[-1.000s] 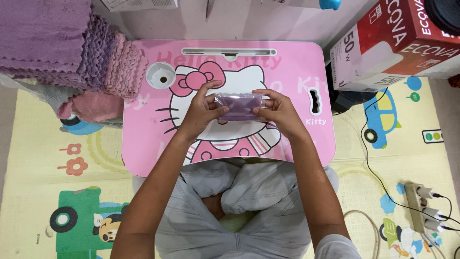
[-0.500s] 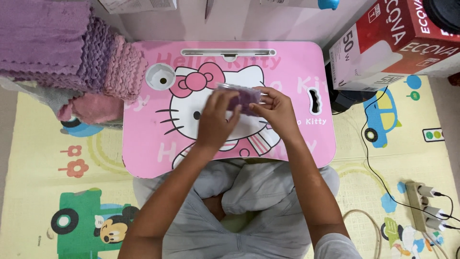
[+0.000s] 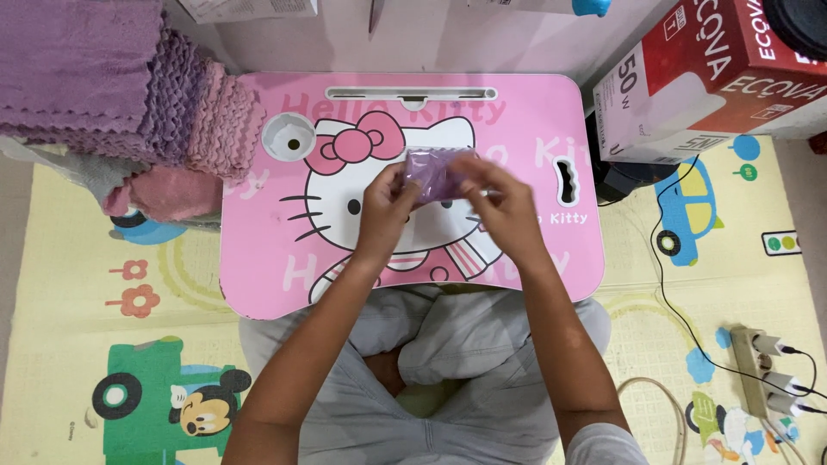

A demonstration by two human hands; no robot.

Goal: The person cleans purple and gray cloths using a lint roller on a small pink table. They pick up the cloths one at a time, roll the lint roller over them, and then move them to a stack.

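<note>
A small folded purple cloth (image 3: 433, 172) is held over the middle of a pink lap table (image 3: 258, 250) with a cartoon cat print. My left hand (image 3: 385, 209) grips the cloth's left side from below. My right hand (image 3: 498, 200) pinches its right side, fingers curled over the edge. Both hands are close together above the cat's face. I sit cross-legged in grey clothes (image 3: 448, 344) behind the table.
A pile of purple and pink cloths (image 3: 129, 95) lies at the table's left. A red and white cardboard box (image 3: 706, 77) stands at the right, a black cable (image 3: 680, 301) runs to a power strip (image 3: 762, 370). The floor is a colourful play mat (image 3: 103, 344).
The cloth was spread wider between my hands a second ago. My hands have come together and the cloth is now folded smaller, shifted slightly right and up.
</note>
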